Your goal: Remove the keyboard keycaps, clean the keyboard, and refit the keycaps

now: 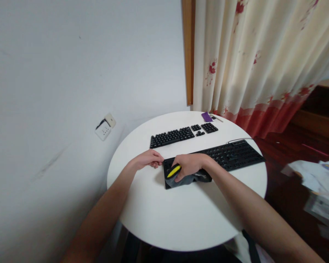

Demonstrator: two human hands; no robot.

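A black keyboard base (230, 156) with its keycaps off lies at a slant on the round white table (186, 219). My left hand (149, 159) has its fingertips pinched at the base's left edge. Over the left part of the base is my right hand (191, 163), its fingers closed round a dark grey cloth (182, 181) that presses on the base. A yellow and black piece (174, 171) shows by the right fingers; its kind is unclear. Behind the base, the loose black keycaps (172, 137) are laid out in keyboard order, with smaller groups at their right.
Near the table's back edge lie a purple piece (207, 117) and a thin pale stick (218, 118). A cable (239, 139) runs along the base's far side. The wall has a socket (103, 130) at left; a flowered curtain (252, 73) hangs behind the table.
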